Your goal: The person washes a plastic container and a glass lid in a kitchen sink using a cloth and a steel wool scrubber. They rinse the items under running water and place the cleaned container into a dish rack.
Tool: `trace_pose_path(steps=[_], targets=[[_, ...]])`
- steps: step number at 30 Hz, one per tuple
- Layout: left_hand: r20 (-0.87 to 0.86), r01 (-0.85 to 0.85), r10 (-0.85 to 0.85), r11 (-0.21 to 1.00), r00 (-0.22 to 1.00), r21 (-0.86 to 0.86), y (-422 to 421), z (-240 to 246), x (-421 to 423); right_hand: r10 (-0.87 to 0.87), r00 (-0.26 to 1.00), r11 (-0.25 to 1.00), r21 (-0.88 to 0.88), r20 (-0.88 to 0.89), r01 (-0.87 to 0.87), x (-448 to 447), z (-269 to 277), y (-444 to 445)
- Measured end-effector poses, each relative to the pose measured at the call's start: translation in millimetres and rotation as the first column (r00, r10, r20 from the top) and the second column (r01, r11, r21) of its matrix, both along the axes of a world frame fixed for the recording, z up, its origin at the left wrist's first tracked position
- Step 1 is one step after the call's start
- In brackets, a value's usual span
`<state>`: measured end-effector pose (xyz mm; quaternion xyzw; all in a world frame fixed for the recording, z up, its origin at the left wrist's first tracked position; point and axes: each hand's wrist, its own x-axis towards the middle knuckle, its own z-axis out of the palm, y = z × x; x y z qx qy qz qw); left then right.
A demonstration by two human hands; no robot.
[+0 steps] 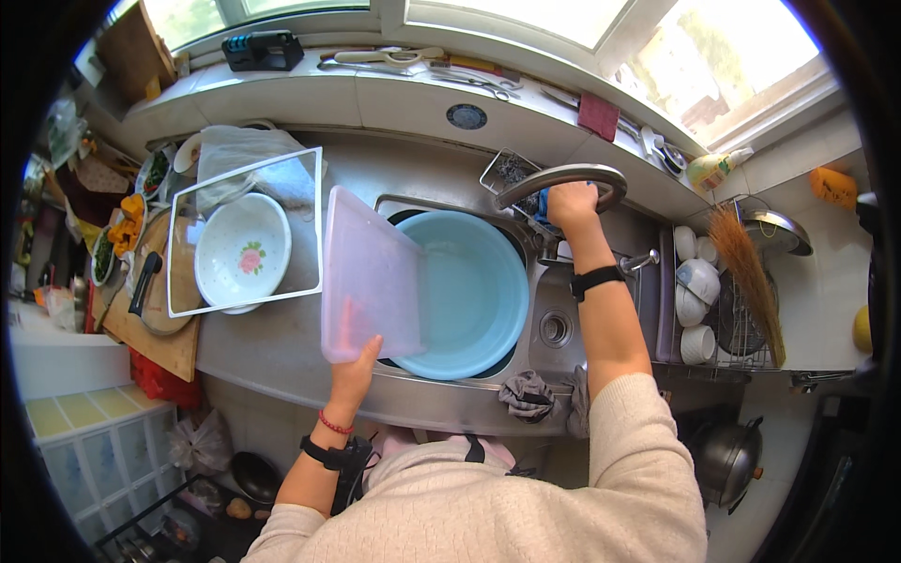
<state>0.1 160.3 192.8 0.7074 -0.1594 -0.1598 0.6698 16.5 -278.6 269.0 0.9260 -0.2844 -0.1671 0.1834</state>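
Observation:
My left hand [354,369] grips the lower edge of a translucent pinkish plastic panel [373,281] with rounded corners. The panel stands tilted, its right edge reaching into a light blue plastic basin [486,295] that holds water. Whether that edge touches the water cannot be made out. The basin sits in the stainless steel sink [556,295]. Behind the curved metal faucet [563,179], my right hand [571,204] is closed around what looks like a blue cloth [543,204], beside a wire caddy [501,169] holding a steel wool scourer. The faucet partly hides its fingers.
Left of the basin, a white-framed clear panel [321,225] lies over a floral bowl [243,281]. A glass lid [165,310] rests on a wooden board [179,352]. Grey cloths [528,395] hang on the sink's front edge. A dish rack [732,317] stands right. Scissors [486,84] lie on the windowsill.

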Motion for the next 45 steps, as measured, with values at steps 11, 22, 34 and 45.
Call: trace_pose_path(steps=[11,22,34,45], targets=[[-0.105,0.050,-0.058,0.995,0.993,-0.081,6.9,24.2,9.2,0.226,0.897,0.946,0.132,0.379,-0.295,22.3,-32.6,1.8],[-0.170,0.051,-0.074,0.990,0.983,-0.135,14.3,52.9,14.3,-0.936,0.304,-0.084,0.724,0.178,-0.684,-30.6,-18.6,12.3],[-0.510,-0.057,-0.042,0.983,0.859,-0.177,21.4,54.4,37.6,-0.773,0.621,-0.568,0.580,-0.132,-0.584,-57.3,-88.3,79.8],[-0.471,-0.060,0.038,0.998,0.881,-0.032,9.8,74.2,40.6,-0.203,0.978,0.689,0.701,-0.058,0.184,-35.2,-231.1,172.5]])
